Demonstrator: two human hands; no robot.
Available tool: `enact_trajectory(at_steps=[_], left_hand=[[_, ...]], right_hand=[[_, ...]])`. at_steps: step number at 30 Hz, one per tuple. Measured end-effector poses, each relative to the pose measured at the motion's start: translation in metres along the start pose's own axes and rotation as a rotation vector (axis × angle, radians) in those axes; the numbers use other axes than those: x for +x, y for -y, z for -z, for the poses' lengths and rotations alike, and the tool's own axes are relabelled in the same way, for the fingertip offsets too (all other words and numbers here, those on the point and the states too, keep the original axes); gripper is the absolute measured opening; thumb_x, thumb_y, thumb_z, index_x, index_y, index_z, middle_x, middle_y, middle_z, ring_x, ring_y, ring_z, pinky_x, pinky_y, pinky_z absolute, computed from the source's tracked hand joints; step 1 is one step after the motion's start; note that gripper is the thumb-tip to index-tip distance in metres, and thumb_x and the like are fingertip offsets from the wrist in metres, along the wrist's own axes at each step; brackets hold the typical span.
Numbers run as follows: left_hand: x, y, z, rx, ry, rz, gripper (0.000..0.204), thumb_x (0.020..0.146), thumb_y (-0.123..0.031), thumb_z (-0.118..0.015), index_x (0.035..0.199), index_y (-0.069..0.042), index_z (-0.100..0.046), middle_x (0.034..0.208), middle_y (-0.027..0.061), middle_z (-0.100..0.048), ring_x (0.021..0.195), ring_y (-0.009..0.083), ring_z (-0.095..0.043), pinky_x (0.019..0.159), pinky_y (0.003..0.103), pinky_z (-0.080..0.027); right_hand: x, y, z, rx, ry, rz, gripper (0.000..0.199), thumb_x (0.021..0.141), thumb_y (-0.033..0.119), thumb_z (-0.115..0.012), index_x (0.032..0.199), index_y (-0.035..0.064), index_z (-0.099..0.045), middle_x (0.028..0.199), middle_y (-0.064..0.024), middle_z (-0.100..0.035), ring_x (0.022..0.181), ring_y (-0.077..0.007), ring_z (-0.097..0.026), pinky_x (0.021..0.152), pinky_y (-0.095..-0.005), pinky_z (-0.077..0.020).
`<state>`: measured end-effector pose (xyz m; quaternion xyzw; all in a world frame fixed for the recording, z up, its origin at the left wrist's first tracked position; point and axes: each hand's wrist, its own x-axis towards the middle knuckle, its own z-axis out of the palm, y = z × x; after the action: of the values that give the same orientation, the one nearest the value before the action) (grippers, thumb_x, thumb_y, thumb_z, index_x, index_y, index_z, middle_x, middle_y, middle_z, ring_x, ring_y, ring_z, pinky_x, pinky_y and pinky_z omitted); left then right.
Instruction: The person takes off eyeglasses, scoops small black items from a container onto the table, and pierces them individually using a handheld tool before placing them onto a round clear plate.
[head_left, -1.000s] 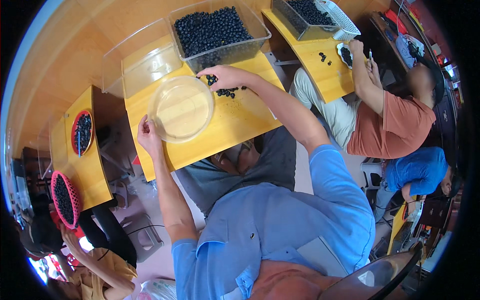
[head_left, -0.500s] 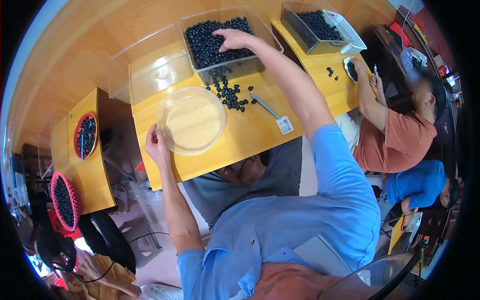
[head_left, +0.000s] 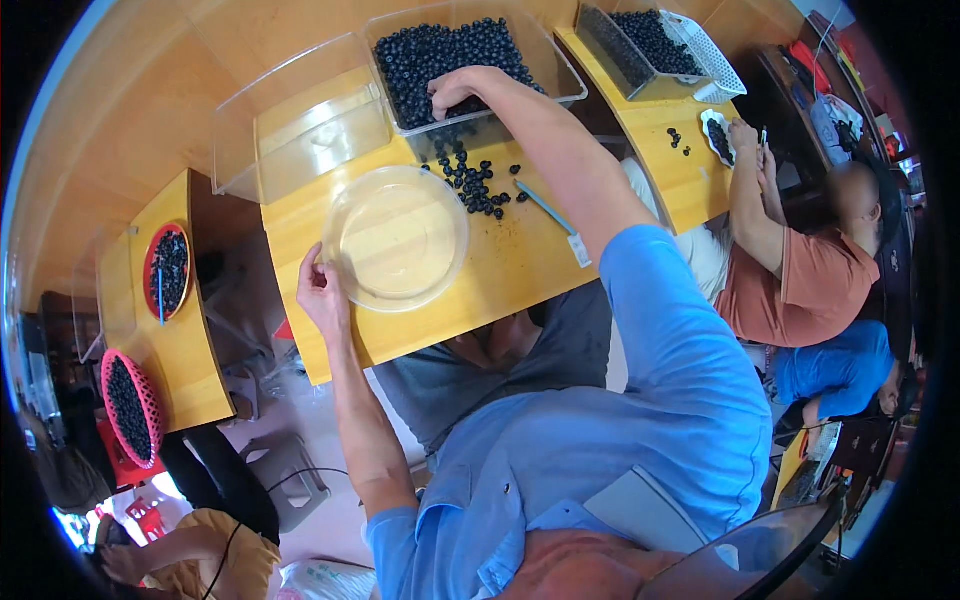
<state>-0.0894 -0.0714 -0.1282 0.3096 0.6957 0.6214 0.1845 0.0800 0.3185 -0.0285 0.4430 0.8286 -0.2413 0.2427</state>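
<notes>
My right hand reaches into a clear plastic bin full of small dark round beads, fingers curled down among them; whether it grips any I cannot tell. My left hand pinches the near-left rim of an empty clear round dish on the yellow table. A loose pile of dark beads lies between the dish and the bin. A thin blue stick with a white end lies to the right of the pile.
An empty clear bin stands left of the full one. A second bead bin with a white basket is at the right, where another person works at a small plate. Red bead trays sit on the left table.
My right hand has gone from the loose beads on the table up into the full bin. The left hand keeps hold of the dish rim.
</notes>
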Motion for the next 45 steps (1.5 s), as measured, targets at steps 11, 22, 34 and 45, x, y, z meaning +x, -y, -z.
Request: enact_trajectory(at_steps=[11, 22, 34, 45], left_hand=[[-0.004, 0.005, 0.006, 0.024, -0.026, -0.013, 0.035, 0.092, 0.001, -0.06, 0.126, 0.001, -0.069, 0.075, -0.0077, -0.049, 0.066, 0.0015, -0.043, 0.062, 0.018, -0.038], [-0.001, 0.007, 0.003, 0.017, -0.017, -0.033, 0.034, 0.092, 0.001, -0.06, 0.126, 0.002, -0.069, 0.075, -0.0079, -0.048, 0.066, 0.002, -0.042, 0.062, 0.019, -0.038], [-0.001, 0.001, 0.002, 0.052, -0.013, -0.043, 0.034, 0.092, 0.002, -0.06, 0.126, 0.001, -0.069, 0.075, -0.0077, -0.049, 0.066, 0.0022, -0.043, 0.062, 0.019, -0.039], [-0.002, 0.001, 0.0, 0.029, 0.022, -0.048, 0.037, 0.092, 0.0, -0.062, 0.128, 0.002, -0.068, 0.072, -0.008, -0.048, 0.064, 0.0019, -0.043, 0.06, 0.02, -0.038]], right_hand=[[-0.006, 0.019, 0.003, -0.014, 0.093, 0.022, 0.095, 0.072, 0.026, -0.079, 0.157, 0.0204, -0.039, 0.15, -0.0145, -0.051, 0.119, -0.0307, -0.059, 0.086, -0.0456, -0.0553], [0.029, 0.001, -0.004, 0.272, 0.274, -0.057, 0.104, 0.073, 0.025, -0.084, 0.162, 0.0205, -0.03, 0.165, -0.0161, -0.03, 0.142, -0.0336, -0.043, 0.095, -0.0515, -0.0546], [0.009, 0.013, -0.006, 0.278, -0.037, 0.077, 0.033, 0.072, 0.009, -0.078, 0.103, 0.0078, -0.067, 0.09, -0.0037, -0.061, 0.077, -0.0149, -0.056, 0.054, -0.0323, -0.0424], [-0.056, -0.028, 0.02, 0.872, -0.23, 0.147, 0.014, 0.077, 0.011, -0.074, 0.089, 0.0152, -0.071, 0.075, 0.0041, -0.061, 0.058, -0.0057, -0.052, 0.041, -0.0195, -0.0276]])
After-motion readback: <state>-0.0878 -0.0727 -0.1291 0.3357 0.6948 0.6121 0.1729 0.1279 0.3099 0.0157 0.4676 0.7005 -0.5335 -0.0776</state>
